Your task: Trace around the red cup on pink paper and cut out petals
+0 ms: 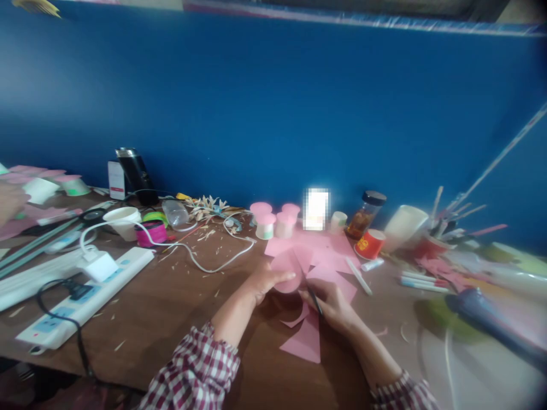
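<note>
My left hand (267,283) pinches a rounded piece of pink paper (285,274) by its left side, thumb on top. In my right hand (332,304) is a pair of scissors (315,299) with dark handles, its blades at the right edge of that piece. A curling offcut and a pink scrap (304,343) hang or lie just below the scissors; which of these I cannot tell. More pink paper sheets (329,250) lie spread on the table behind my hands. Several small paper cups (265,229) topped with pink discs stand beyond them.
Left, a white power strip (85,299) with a charger and cables lies on the brown table (171,319). A black thermos (137,176), a tea bottle (366,213), a red cup (370,245) and markers (423,282) stand or lie around. Another person's hand (12,202) shows far left.
</note>
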A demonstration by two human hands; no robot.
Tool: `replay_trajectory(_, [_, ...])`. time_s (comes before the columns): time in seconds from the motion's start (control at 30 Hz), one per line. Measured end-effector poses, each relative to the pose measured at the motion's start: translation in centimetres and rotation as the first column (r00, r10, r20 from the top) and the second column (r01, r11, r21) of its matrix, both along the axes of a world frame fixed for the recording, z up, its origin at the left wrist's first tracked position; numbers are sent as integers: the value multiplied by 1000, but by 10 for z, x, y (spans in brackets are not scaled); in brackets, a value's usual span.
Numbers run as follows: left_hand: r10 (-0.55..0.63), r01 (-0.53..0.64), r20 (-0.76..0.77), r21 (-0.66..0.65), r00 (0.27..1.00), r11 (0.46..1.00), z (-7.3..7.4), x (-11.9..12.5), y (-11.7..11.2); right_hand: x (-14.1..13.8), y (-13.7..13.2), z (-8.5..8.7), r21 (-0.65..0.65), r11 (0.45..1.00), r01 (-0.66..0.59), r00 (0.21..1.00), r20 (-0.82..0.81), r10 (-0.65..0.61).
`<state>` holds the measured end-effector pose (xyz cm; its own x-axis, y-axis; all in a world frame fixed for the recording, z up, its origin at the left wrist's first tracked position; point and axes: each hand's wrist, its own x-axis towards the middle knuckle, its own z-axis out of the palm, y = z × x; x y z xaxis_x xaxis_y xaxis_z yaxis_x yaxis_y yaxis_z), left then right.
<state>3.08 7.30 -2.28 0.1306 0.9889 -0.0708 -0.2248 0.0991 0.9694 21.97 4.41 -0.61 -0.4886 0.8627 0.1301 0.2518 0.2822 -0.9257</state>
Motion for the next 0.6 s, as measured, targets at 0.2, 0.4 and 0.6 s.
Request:
replay_trajectory(0.2, [-18, 18, -13, 19, 1000, 1000, 6, -2, -4, -1, -1, 3, 4, 1000, 1, 1000, -4, -1])
replay_trajectory(0.4, [-42, 43, -17, 33, 999, 999, 7, -5, -6, -1, -1, 4, 6, 1000, 9, 1000, 23, -9])
replay_trajectory(0.6, [-46, 48, -44, 43, 998, 998, 7, -7, -6, -1, 0, 2, 10, 1000, 9, 999, 37, -10])
